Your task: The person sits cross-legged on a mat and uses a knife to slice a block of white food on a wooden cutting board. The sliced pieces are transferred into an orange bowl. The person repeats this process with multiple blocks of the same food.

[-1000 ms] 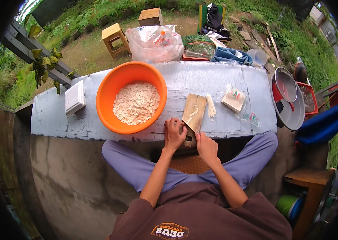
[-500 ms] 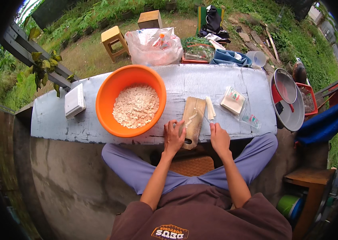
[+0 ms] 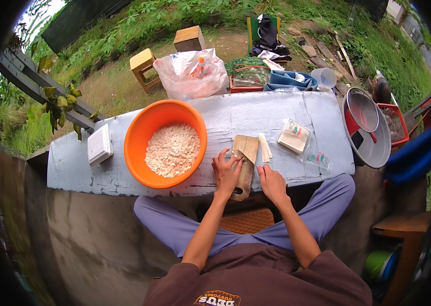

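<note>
Wooden board (image 3: 246, 177) lies on the silvery table (image 3: 228, 120), left hand (image 3: 227, 171) atop it.
Its fingers bend, the right hand (image 3: 272, 182) curls beside the board; whether either grips anything is unclear. Red-and-green print marks the plastic packet (image 3: 295, 135); the brown shirt (image 3: 271, 278) bears an orange-edged lettered patch (image 3: 218, 298).

Person (image 3: 266, 275) sat, left forearm (image 3: 206, 224) and right forearm (image 3: 298, 232) stretched forward, slanting toward each other. Left hand (image 3: 227, 171) lay palm down, fingers bent, slightly parted. Right hand (image 3: 273, 182) was near it, slightly farther back, fingers curled in.
</note>
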The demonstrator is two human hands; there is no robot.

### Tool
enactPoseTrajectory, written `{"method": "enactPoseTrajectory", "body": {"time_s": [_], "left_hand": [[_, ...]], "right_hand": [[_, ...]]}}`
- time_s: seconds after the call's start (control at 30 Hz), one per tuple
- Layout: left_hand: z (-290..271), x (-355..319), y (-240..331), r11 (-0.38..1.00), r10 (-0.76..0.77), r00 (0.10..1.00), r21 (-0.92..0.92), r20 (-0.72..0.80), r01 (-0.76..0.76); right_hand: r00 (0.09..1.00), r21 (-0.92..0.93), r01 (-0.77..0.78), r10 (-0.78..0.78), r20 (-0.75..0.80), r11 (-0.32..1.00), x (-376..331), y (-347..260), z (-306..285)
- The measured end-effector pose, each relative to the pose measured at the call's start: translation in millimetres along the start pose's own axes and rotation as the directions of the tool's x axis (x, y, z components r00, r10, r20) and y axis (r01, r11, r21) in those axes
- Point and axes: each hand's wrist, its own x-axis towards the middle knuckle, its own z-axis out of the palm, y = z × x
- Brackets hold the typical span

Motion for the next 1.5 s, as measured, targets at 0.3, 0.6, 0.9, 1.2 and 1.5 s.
{"method": "enactPoseTrajectory", "body": {"time_s": [0.3, 0.6, 0.9, 1.2, 1.5], "left_hand": [[6, -12, 0, 0.999, -0.040, 0.994, -0.022, 0.104, 0.043], [24, -4, 13, 0.971, 0.142, 0.969, 0.160, 0.201, -0.176], [7, -11, 10, 0.999, -0.016, 1.000, 0.050, -0.001, 0.016], [10, -6, 6, 0.999, 0.039, 0.999, 0.009, -0.012, -0.039], [-12, 13, -18, 0.996, -0.072, 0.997, -0.050, 0.001, 0.072]], "right_hand": [[0.992, 0.067, 0.108, -0.103, -0.078, 0.992, 29, 34, -31], [0.951, 0.177, 0.243, -0.199, -0.236, 0.954, 35, 38, -11], [0.953, 0.153, 0.207, -0.164, -0.255, 0.966, 29, 32, -17], [0.991, 0.136, 0.121, -0.113, -0.069, 0.983, 36, 52, -27], [0.990, 0.181, 0.137, -0.132, -0.041, 0.974, 35, 54, -24]]}}
